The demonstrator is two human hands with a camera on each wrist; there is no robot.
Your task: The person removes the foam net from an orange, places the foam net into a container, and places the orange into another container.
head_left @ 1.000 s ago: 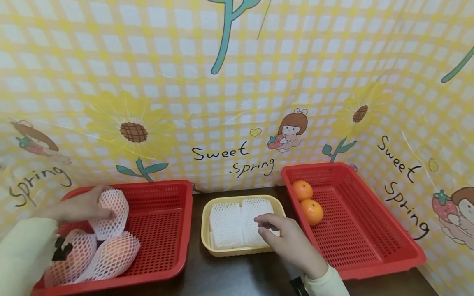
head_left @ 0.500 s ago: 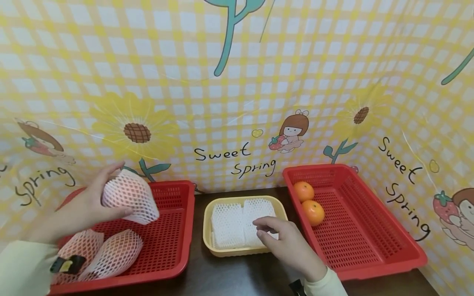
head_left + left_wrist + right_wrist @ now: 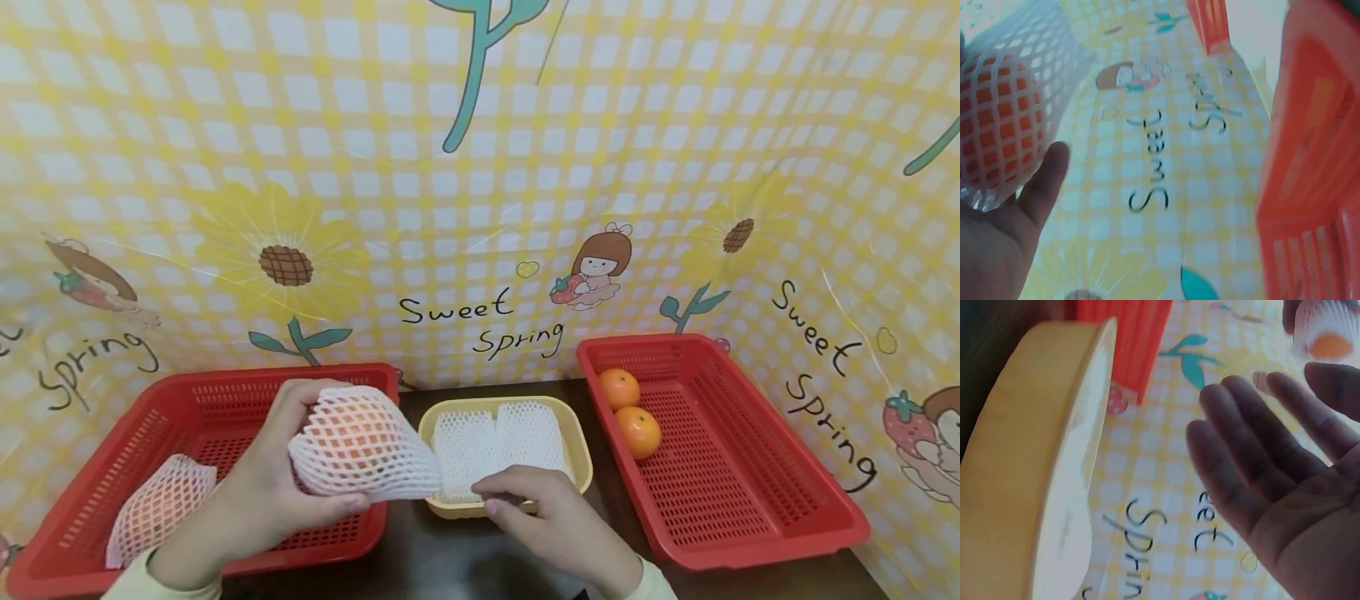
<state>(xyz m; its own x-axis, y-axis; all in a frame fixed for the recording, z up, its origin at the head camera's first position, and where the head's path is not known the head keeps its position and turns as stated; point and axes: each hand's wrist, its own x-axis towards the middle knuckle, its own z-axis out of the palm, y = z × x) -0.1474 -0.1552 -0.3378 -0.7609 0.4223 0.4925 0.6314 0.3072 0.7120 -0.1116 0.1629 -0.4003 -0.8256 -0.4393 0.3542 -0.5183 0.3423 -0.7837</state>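
Observation:
My left hand (image 3: 273,479) grips an orange in a white foam net (image 3: 360,442), lifted in front of the left red basket. The net's loose end points right, toward my other hand. In the left wrist view, the thumb lies along the side of the netted orange (image 3: 1004,128). My right hand (image 3: 551,521) hovers over the front rim of the yellow tray (image 3: 581,454), fingers loosely bent and holding nothing. Flat white foam nets (image 3: 465,442) lie side by side in that tray. The right wrist view shows the same hand (image 3: 1285,481) with its fingers apart.
Another netted fruit (image 3: 165,504) lies in the left red basket (image 3: 180,392), partly behind my forearm. Two bare oranges (image 3: 637,432) sit along the left wall of the right red basket (image 3: 757,533). A checked yellow cloth (image 3: 420,208) hangs behind.
My left hand has lifted the netted orange out of the left basket and brought it right, near the tray. My right hand has shifted slightly left and down.

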